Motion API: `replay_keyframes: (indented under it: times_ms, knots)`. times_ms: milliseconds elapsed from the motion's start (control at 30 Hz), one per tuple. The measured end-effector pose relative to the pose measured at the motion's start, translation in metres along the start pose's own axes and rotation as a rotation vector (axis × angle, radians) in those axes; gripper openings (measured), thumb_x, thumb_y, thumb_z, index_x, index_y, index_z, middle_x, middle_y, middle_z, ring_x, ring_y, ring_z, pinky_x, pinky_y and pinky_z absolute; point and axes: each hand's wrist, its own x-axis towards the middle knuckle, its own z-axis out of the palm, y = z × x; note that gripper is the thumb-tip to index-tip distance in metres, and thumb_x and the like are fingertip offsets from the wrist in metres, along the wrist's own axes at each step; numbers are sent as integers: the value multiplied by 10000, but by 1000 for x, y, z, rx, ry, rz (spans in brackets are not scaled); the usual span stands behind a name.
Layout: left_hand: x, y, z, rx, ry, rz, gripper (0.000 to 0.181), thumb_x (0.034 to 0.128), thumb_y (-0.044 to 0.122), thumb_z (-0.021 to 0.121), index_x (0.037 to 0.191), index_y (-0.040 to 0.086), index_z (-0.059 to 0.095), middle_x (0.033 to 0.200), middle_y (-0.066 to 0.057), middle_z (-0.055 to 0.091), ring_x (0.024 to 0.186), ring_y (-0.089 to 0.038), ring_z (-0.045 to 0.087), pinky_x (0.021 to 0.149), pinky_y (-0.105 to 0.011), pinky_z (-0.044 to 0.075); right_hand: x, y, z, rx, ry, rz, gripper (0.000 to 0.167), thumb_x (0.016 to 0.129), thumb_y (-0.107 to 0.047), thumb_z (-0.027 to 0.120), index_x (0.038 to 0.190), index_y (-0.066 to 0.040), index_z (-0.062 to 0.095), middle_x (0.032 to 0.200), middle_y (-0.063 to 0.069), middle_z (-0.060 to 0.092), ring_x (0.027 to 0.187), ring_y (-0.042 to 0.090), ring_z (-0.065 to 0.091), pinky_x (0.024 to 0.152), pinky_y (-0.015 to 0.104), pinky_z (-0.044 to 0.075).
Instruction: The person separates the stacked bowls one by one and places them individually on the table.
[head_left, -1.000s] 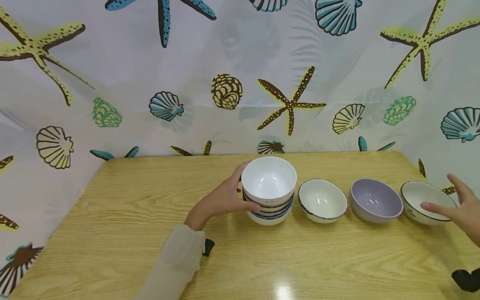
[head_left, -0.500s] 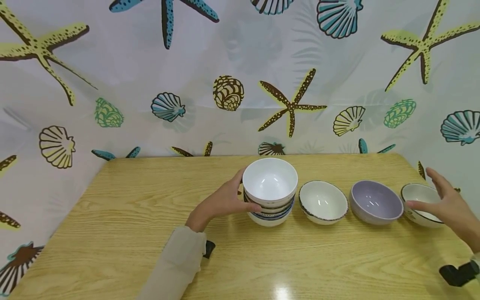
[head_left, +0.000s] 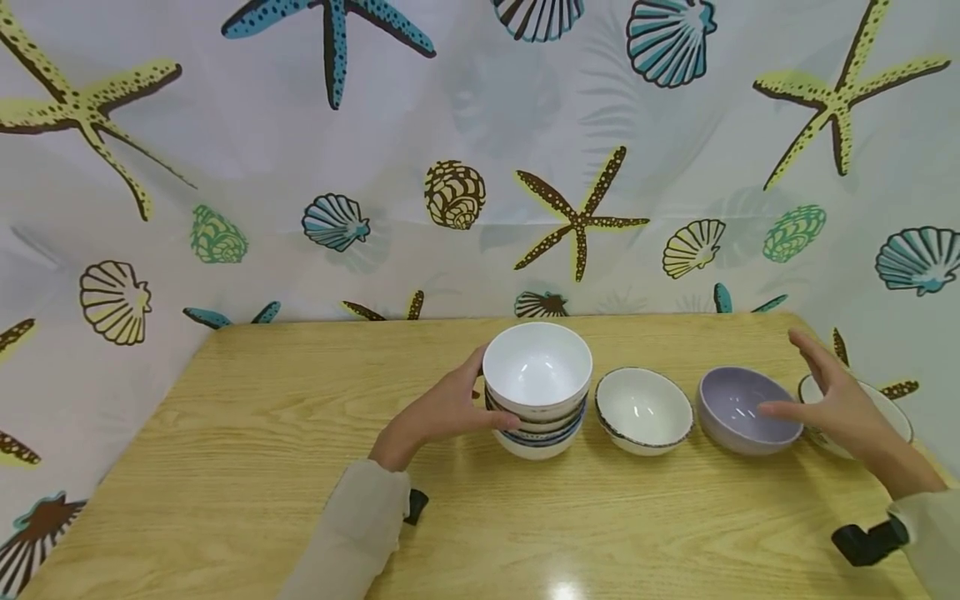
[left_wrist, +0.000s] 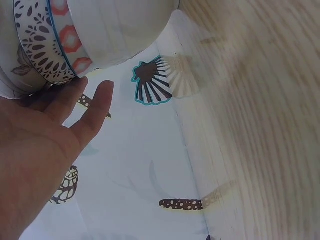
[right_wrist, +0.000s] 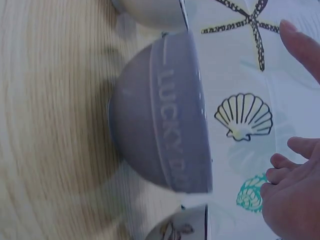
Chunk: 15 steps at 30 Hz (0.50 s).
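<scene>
wooden table, bowl stack in left hand

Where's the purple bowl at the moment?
In the head view, the purple bowl sits right of centre on the table, a cream bowl on either side, the right hand close by.

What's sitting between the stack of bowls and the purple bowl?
One white bowl with a dark rim stands between the stack of bowls and the purple bowl; the head view shows it.
</scene>
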Motion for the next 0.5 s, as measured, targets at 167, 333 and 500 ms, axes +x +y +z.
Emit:
replay_keyframes:
  times_ms: [167,333,500]
  knots:
    - [-3,-1,0,-12,-3,4,1079,732,469,796,1532,169,138,1529,-70,305,1387,-292,302,1007,-555,377,5,-13,14,28,-38,-68,1062,816,-106,737,1546,-207,-28,1605,133,-54,1456,337,-94,1086,671,28]
    - [-3,-3,-1,-8,-1,11,1079,739,480,787,1535,173,126,1540,-66,285,1398,-294,287,1004,-557,379,12,-24,30,31,-36,-117,1054,791,-76,757,1550,-192,35,1605,147,32,1463,339,-13,1187,419,54]
    - [-2,-2,0,-1,-5,9,1087,736,507,777,1537,173,121,1540,-69,287,1396,-293,294,1004,-548,386,15,-36,43,30,-33,-126,1046,779,-76,771,1549,-173,70,1601,147,83,1460,355,44,1167,223,157]
